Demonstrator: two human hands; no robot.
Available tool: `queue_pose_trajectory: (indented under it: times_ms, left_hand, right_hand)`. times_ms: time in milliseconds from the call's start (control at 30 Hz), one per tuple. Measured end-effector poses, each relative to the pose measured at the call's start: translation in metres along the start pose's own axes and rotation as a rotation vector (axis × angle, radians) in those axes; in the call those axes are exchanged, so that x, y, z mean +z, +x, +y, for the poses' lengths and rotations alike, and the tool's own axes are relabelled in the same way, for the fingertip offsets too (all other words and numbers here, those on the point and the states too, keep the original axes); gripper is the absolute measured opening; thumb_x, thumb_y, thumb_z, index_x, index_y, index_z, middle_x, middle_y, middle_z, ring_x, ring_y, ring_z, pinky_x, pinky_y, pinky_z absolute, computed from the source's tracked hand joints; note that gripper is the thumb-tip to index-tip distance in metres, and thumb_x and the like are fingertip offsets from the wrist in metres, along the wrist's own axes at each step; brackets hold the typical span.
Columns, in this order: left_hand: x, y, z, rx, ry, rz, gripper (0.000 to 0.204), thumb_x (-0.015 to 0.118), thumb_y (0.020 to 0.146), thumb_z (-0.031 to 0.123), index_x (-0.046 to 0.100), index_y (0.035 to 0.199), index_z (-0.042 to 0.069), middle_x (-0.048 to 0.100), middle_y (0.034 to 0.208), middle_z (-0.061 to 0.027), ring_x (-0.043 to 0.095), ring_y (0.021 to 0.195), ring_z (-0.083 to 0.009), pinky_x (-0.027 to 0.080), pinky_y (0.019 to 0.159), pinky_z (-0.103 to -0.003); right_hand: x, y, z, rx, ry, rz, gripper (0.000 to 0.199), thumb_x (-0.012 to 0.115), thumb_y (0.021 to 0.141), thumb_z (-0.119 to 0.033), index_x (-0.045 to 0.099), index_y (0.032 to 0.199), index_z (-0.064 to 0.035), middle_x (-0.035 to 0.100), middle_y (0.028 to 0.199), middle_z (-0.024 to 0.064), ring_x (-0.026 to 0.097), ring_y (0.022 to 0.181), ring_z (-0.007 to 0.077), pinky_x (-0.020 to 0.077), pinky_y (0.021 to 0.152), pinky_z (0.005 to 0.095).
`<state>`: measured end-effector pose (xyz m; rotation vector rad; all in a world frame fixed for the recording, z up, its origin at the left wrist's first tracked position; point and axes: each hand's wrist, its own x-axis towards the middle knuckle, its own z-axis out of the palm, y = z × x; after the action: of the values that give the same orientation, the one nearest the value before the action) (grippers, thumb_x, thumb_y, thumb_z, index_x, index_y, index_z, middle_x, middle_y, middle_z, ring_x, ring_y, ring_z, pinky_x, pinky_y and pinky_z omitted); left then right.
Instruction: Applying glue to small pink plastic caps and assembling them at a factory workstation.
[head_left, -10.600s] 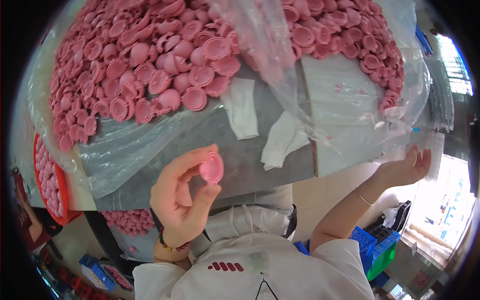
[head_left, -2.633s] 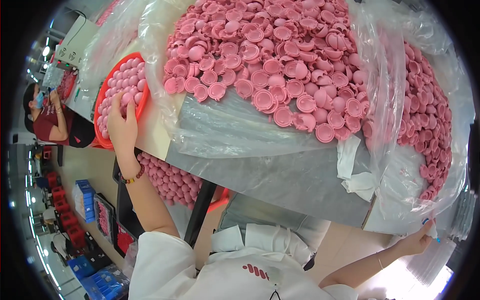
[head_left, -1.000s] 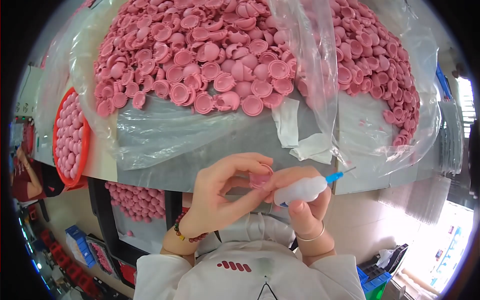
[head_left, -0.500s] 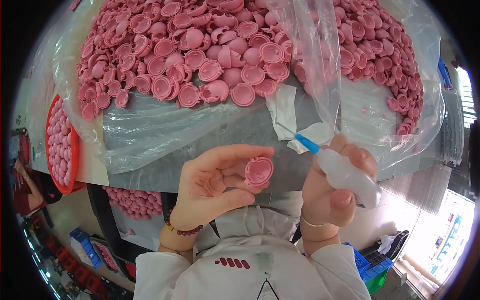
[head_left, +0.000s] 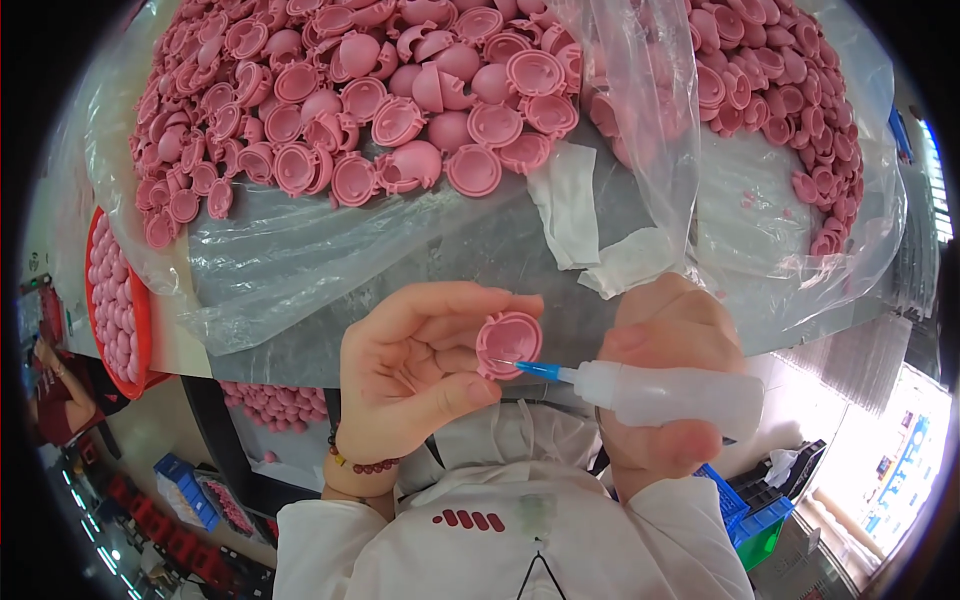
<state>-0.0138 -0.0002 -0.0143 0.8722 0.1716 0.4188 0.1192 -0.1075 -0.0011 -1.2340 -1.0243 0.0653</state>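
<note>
My left hand [head_left: 405, 365] pinches a pink half-shell [head_left: 508, 340], its hollow side facing up and toward the right. In my right hand [head_left: 670, 345] lies a translucent white squeeze bottle [head_left: 680, 395] with a blue needle tip [head_left: 540, 370]. The bottle is held almost level, its thin needle reaching over the rim into the hollow of the half-shell. Whether the needle touches the inner surface, I cannot tell. Any liquid inside the shell is too small to make out.
A large heap of pink half-shells [head_left: 400, 120] lies on clear plastic sheeting [head_left: 290, 270] across the grey table [head_left: 470, 270]. White paper scraps [head_left: 565, 205] lie near its middle. A red basket of pink balls [head_left: 140, 340] stands at left. Below the table edge sits a tray of pink pieces [head_left: 275, 400].
My right hand has turned the bottle from pointing up and left to nearly level, bringing its needle into the half-shell. The left hand has shifted slightly left, still holding the shell.
</note>
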Motion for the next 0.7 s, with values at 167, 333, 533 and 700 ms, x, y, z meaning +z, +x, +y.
queue_pose_trajectory:
  times_ms: [167,333,533,700]
  left_hand:
    - [-0.002,0.0,-0.001,0.013,0.022,0.014,0.044,0.058,0.072,-0.007,0.04,0.112,-0.01,0.048,0.111,-0.0264,0.053,0.099,-0.0209,0.046,0.08,-0.027]
    - [-0.001,0.0,-0.001,0.007,0.021,0.022,0.045,0.059,0.072,-0.006,0.04,0.112,-0.011,0.048,0.111,-0.0264,0.053,0.098,-0.0208,0.046,0.08,-0.027]
    - [-0.003,-0.001,-0.002,0.015,0.02,0.018,0.045,0.06,0.072,-0.006,0.04,0.112,-0.011,0.049,0.111,-0.0261,0.053,0.098,-0.0212,0.046,0.08,-0.028]
    - [-0.001,-0.001,-0.002,0.015,0.034,0.025,0.044,0.059,0.072,-0.007,0.04,0.112,-0.011,0.049,0.111,-0.0258,0.053,0.098,-0.0214,0.046,0.081,-0.029]
  right_hand:
    - [0.004,0.001,-0.006,0.055,-0.113,-0.028,0.064,0.031,0.079,-0.063,0.053,0.068,-0.0042,0.047,0.059,0.0055,0.039,0.045,0.0143,0.0279,0.042,0.0267]
    - [0.003,0.0,-0.005,0.054,-0.102,-0.039,0.064,0.031,0.08,-0.062,0.055,0.071,-0.0029,0.048,0.06,0.0063,0.039,0.045,0.0136,0.0273,0.041,0.0254]
    - [0.002,0.001,-0.006,0.046,-0.135,-0.059,0.064,0.031,0.08,-0.062,0.055,0.073,-0.002,0.045,0.058,0.005,0.038,0.046,0.0132,0.0262,0.041,0.025]
    - [0.0,0.001,-0.007,0.044,-0.145,-0.036,0.065,0.031,0.08,-0.062,0.054,0.074,-0.0016,0.044,0.059,0.0046,0.037,0.047,0.0133,0.026,0.042,0.0252]
